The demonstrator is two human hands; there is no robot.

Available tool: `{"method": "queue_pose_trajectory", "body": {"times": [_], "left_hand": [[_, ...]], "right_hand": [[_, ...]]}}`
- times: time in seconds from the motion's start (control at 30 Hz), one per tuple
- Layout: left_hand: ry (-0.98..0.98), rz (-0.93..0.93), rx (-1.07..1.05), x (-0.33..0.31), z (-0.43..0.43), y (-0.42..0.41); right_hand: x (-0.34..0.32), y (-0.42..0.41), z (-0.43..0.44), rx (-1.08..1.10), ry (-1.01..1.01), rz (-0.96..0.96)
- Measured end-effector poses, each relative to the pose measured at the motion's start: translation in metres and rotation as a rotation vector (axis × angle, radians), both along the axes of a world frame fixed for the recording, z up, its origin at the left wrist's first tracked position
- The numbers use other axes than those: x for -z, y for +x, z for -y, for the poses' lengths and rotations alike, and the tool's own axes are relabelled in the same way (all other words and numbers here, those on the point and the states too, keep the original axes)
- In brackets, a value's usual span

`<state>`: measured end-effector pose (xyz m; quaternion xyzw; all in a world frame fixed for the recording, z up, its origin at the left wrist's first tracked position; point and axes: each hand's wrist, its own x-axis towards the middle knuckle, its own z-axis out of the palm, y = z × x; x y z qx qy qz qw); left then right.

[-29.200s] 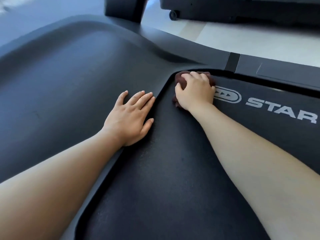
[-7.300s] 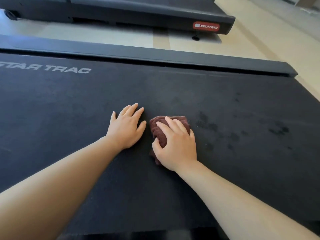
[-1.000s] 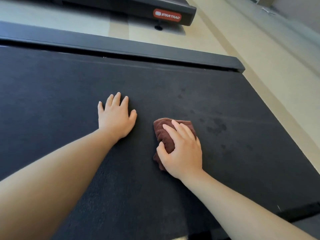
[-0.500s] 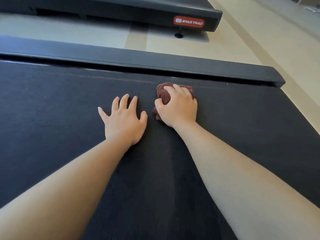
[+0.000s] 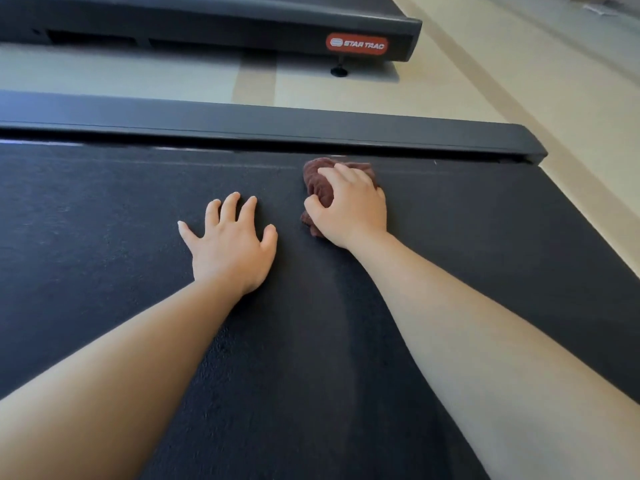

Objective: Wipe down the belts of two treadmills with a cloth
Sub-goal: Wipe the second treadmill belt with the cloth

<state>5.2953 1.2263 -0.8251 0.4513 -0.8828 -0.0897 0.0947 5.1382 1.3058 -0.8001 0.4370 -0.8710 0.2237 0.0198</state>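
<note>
The black treadmill belt (image 5: pixel 104 237) fills most of the view. A bunched dark red-brown cloth (image 5: pixel 320 183) lies on it close to the far side rail (image 5: pixel 242 124). My right hand (image 5: pixel 349 209) presses on the cloth with fingers curled over it; part of the cloth is hidden under the palm. My left hand (image 5: pixel 230 244) lies flat on the belt just left of the cloth, fingers spread, holding nothing. A darker wiped streak runs along the belt between my forearms.
A second treadmill (image 5: pixel 242 26) with a red STAR TRAC badge (image 5: pixel 356 44) stands beyond a strip of pale floor (image 5: pixel 138 77). The belt's rear end is at the right, with beige floor (image 5: pixel 571 133) past it.
Over the last second my right hand pushed the cloth away from me, from mid-belt up to the far side rail. My left hand stayed flat on the belt, its fingers now wider apart.
</note>
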Motion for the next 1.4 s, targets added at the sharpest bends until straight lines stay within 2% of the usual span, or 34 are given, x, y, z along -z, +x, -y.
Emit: {"method": "queue_pose_trajectory", "body": {"times": [0.13,0.27,0.53,0.8,0.97,1.2,1.4], "left_hand": [[0.029,-0.011,0.025,-0.007,-0.004,-0.001],[0.023,-0.003,0.188,-0.009,-0.017,0.014],[0.018,0.000,0.373,-0.008,-0.073,0.044],[0.021,-0.005,0.319,-0.006,-0.076,0.028],[0.084,0.015,0.201,-0.012,-0.060,-0.017],[-0.020,0.018,0.123,0.005,-0.048,-0.041],[-0.010,0.046,0.111,0.002,-0.051,-0.040]], "right_hand": [[0.001,0.035,-0.068,0.053,-0.001,0.003],[0.000,0.085,-0.120,0.124,0.016,0.013],[0.004,0.143,-0.179,0.220,0.050,0.020],[0.001,0.088,-0.132,0.249,0.009,-0.013],[0.004,0.032,-0.089,0.221,0.006,-0.013],[0.005,-0.060,-0.016,0.210,-0.029,-0.031],[0.003,-0.088,0.007,0.197,0.000,0.006]]}}
